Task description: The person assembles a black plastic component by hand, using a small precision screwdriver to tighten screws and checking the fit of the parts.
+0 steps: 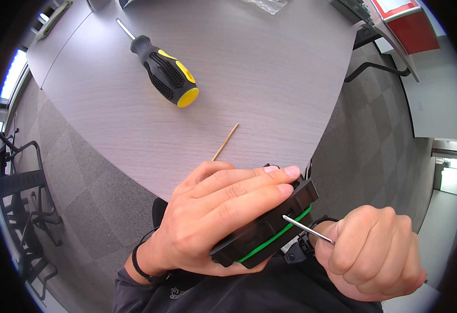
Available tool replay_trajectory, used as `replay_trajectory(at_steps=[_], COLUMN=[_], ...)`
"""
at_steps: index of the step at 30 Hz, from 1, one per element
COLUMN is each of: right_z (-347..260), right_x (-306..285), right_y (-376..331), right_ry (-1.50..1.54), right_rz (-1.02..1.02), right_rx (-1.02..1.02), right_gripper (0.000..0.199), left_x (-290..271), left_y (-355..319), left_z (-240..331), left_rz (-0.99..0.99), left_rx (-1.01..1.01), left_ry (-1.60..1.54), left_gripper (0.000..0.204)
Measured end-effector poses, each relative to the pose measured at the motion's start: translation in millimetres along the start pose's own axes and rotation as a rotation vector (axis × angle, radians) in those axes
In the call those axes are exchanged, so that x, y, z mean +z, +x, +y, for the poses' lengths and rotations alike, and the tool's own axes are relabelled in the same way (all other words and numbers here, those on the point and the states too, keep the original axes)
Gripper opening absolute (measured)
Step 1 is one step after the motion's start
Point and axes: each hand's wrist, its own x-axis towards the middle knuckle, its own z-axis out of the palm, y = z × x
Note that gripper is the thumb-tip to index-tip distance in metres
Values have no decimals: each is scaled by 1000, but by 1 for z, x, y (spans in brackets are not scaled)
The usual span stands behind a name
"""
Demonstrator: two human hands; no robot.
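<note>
My left hand (212,208) is wrapped over a black box-like plastic part (267,219) and holds it tilted above my lap. A bright green strip (275,238) runs along the side of the part. In my closed right hand (377,250) is a screwdriver (309,230); only its thin metal shaft shows, as the fist hides the handle. The shaft's tip meets the part's side just above the green strip. Beyond my left hand, a thin wooden stick (226,141) lies on the table.
A larger black-and-yellow screwdriver (166,71) lies on the pale wood-grain table (270,78). Clear plastic wrapping (270,5) sits at the far edge. Black-framed chairs (22,193) stand at the left on grey carpet. A red box (413,31) is at the far right.
</note>
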Motion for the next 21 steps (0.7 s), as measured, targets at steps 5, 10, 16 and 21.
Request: replay_trajectory(at_steps=[5, 10, 16, 21], right_z=[-13, -6, 5, -1], right_x=[3, 4, 6, 13], right_y=[2, 6, 3, 9], right_ry=[-69, -165, -103, -94], right_rz=[-19, -174, -190, -169], right_rx=[119, 72, -85, -18], right_gripper=[46, 50, 47, 52], left_x=[-3, -1, -3, -1], left_y=[1, 2, 1, 2], left_z=[2, 3, 4, 6], left_rz=[-27, -36, -39, -35], left_rx=[7, 32, 8, 22], left_ry=[17, 59, 34, 62], left_gripper=[57, 56, 57, 51])
